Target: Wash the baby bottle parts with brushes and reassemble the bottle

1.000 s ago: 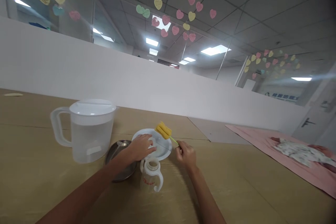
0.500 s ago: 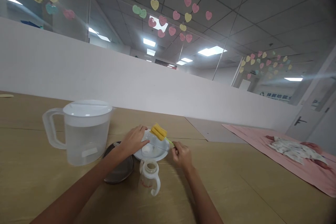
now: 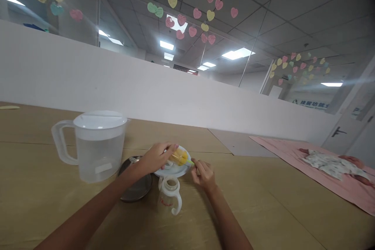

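My right hand [image 3: 204,174] is closed on the green handle of a brush with a yellow sponge head [image 3: 181,158]. The sponge is over a white plate [image 3: 185,169]. My left hand [image 3: 158,158] is wrapped round something clear at the sponge's left end; its shape is mostly hidden by my fingers. Below the plate stands an open clear bottle with white handles [image 3: 170,195]. Partly under my left forearm lies a dark round metal tray [image 3: 136,189], with a small clear item on its far edge.
A large lidded plastic pitcher [image 3: 99,148] stands at the left. On the right, a pink cloth [image 3: 281,152] bears a doll in patterned clothing [image 3: 325,164]. A white wall [image 3: 131,82] runs behind the brown table [image 3: 249,199].
My left hand has closed from a spread pose and now holds a clear thing against the sponge. The sponge is slightly lower and to the right. The view has shifted slightly.
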`<state>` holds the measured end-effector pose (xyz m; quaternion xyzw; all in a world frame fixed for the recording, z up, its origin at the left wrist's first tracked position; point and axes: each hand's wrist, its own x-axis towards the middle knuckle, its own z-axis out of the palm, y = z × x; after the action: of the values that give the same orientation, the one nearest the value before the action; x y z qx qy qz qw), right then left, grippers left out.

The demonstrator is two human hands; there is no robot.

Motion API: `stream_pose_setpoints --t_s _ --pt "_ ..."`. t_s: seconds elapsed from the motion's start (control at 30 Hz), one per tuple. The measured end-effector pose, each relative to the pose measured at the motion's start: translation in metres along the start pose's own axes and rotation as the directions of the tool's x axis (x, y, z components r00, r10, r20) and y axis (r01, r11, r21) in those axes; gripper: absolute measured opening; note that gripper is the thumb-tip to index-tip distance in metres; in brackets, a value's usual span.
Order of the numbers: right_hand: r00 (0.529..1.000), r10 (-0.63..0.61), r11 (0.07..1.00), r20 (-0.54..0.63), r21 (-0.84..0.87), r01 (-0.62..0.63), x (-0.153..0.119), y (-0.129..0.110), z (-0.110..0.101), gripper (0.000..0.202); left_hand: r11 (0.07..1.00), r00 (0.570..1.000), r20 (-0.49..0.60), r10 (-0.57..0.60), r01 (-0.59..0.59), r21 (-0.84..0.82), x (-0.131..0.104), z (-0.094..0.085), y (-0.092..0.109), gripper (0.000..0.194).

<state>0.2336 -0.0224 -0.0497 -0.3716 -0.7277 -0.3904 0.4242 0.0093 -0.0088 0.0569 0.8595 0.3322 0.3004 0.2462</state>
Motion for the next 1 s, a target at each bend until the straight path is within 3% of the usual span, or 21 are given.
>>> stream_pose_setpoints --t_s 0.07,0.17,0.3,0.4,0.5,0.6,0.67,0.77,0.9,1.0 --pt "1.000 -0.020 1.000 -0.016 -0.014 0.020 0.002 -0.001 -0.002 0.029 1.000 0.999 -0.033 0.000 0.001 0.020 -0.001 0.002 0.003 0.052" --pt "0.999 -0.013 0.999 -0.030 -0.033 0.012 0.004 -0.001 -0.003 0.028 0.988 0.984 -0.083 0.156 -0.155 0.024 -0.002 -0.001 0.007 0.042" --pt "0.998 0.030 0.999 -0.046 -0.024 -0.031 0.003 0.000 -0.004 0.025 0.953 0.955 -0.013 0.298 -0.298 -0.050 -0.006 -0.008 0.013 0.034" --pt "0.999 0.037 0.999 -0.039 -0.008 -0.038 0.003 -0.001 -0.004 0.024 0.981 0.982 0.027 0.186 -0.183 -0.070 -0.008 -0.017 0.017 0.040" --pt "1.000 0.008 1.000 -0.021 -0.012 -0.008 0.003 0.000 -0.004 0.021 0.998 1.000 -0.003 0.014 -0.013 0.057 -0.008 -0.030 0.013 0.045" --pt "0.999 0.032 0.999 0.008 -0.028 -0.032 0.003 0.003 -0.002 0.018 0.941 0.984 -0.180 0.016 0.046 0.336 -0.006 -0.044 -0.005 0.044" --pt "0.996 0.085 0.996 -0.012 -0.039 -0.086 0.003 0.005 0.000 0.017 0.849 0.977 -0.207 0.043 0.074 0.524 -0.004 -0.050 -0.025 0.042" --pt "0.987 0.150 0.987 -0.058 -0.058 -0.153 0.001 0.008 0.001 0.017 0.734 0.993 -0.112 -0.028 0.096 0.672 -0.003 -0.054 -0.057 0.040" --pt "0.989 0.145 0.987 -0.027 -0.061 -0.146 -0.001 0.008 0.002 0.016 0.775 0.981 0.086 -0.172 0.081 0.627 -0.002 -0.047 -0.085 0.036" --pt "0.990 0.138 0.989 0.007 -0.048 -0.138 -0.003 0.008 0.004 0.016 0.817 0.968 0.130 -0.215 0.105 0.567 0.000 -0.034 -0.099 0.034"
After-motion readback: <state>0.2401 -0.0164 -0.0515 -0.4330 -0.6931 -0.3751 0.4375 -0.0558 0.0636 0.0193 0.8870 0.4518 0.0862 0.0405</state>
